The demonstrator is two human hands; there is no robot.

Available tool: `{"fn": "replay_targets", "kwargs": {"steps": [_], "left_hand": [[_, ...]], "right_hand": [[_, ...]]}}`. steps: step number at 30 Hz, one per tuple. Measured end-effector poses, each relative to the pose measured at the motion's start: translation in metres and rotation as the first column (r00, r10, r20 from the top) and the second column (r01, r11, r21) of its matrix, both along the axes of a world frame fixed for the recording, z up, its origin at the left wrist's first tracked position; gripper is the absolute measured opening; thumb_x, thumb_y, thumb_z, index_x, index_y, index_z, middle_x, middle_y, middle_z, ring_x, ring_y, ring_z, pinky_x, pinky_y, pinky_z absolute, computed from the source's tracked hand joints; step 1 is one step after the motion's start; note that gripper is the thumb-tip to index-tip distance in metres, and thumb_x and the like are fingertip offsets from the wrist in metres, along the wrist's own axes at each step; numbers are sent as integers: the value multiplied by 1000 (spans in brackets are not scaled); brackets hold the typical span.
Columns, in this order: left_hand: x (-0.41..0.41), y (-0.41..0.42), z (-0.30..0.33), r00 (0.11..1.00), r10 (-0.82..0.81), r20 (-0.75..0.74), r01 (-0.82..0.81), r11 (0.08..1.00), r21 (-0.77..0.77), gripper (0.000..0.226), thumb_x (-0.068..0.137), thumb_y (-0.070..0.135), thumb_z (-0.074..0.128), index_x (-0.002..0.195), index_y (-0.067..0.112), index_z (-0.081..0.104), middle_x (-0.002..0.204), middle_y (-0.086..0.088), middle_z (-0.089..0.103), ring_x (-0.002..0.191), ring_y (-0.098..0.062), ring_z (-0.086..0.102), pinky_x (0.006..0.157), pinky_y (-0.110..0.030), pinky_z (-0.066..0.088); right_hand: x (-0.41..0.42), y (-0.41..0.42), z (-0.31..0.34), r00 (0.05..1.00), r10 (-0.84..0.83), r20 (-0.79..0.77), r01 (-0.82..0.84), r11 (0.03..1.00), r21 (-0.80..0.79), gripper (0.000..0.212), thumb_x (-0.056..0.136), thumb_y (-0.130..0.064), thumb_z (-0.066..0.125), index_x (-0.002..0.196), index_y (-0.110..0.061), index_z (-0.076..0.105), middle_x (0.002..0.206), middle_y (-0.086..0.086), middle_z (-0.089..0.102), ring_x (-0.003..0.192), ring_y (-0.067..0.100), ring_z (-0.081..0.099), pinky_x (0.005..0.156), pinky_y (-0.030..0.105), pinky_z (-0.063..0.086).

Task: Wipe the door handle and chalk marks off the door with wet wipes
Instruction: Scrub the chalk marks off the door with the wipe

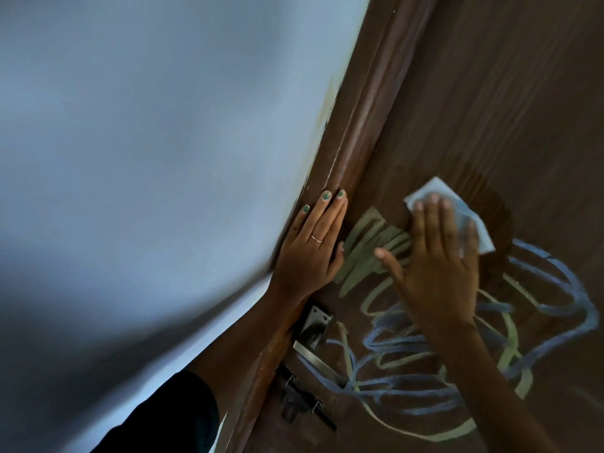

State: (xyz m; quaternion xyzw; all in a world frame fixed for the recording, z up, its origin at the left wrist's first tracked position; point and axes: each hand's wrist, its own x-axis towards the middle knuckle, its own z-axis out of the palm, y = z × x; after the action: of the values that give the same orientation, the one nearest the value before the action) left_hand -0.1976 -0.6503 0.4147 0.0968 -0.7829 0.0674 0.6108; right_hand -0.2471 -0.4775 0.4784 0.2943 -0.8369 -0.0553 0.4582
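A dark brown wooden door [490, 93] fills the right side. Blue and pale green chalk marks [408, 351] loop across its lower part, and a denser green scribble [366, 253] lies between my hands. My right hand [438, 266] presses a white wet wipe [477, 223] flat on the door with straight fingers, at the top of the marks. A darker damp patch shows beside the wipe. My left hand [310, 250] rests flat on the door frame [366, 125], fingers straight. The metal door handle [318, 358] sits below my left wrist.
A pale blue wall [147, 142] takes up the left half. A dark latch [304, 400] is mounted under the handle. My dark sleeve [163, 416] shows at the bottom left.
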Motion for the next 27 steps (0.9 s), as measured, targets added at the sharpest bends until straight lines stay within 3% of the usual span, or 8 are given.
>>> {"fn": "replay_targets", "kwargs": {"steps": [3,7,9,15,22,27], "left_hand": [[-1,0,-1,1000,5,-3,-5,1000,-1,71,85,25,55,147,7,25,154,-2,25,143,-19,23,116,-37,24],[-1,1,-1,1000,11,-3,-11,1000,13,70,85,25,57,146,6,29,153,-4,30,144,-19,18,116,-36,22],[-1,0,-1,1000,18,4,-18,1000,20,69,85,24,57,145,5,31,152,-5,32,144,-19,18,116,-36,21],[-3,3,-2,999,49,24,-49,999,18,64,89,25,48,146,5,29,152,-9,33,143,-22,23,116,-38,21],[1,5,0,998,51,38,-52,998,24,66,87,23,48,146,3,29,153,-10,31,143,-24,22,116,-38,19],[1,4,0,997,64,38,-64,998,12,64,89,24,45,147,2,27,154,-12,29,144,-25,20,116,-40,20]], "right_hand": [[2,1,0,999,-36,17,37,996,-77,92,89,-71,15,150,-2,14,158,16,12,147,26,3,118,48,-4],[-3,-30,3,1000,8,15,-9,997,71,94,87,-74,9,150,-4,15,158,15,12,147,26,4,118,47,-2],[-5,-26,4,999,34,20,-35,997,68,90,88,-72,10,150,-6,18,158,12,16,147,24,9,118,44,0],[5,46,-1,995,-99,6,98,972,-214,90,90,-70,18,150,-3,12,158,15,9,147,26,1,118,45,-3],[-1,26,8,998,-56,0,56,997,-61,89,90,-71,14,150,-5,15,158,13,14,147,24,7,119,45,3],[6,100,0,987,-157,30,159,940,-301,88,91,-69,21,150,-4,11,158,16,8,147,26,2,119,47,4]]}}
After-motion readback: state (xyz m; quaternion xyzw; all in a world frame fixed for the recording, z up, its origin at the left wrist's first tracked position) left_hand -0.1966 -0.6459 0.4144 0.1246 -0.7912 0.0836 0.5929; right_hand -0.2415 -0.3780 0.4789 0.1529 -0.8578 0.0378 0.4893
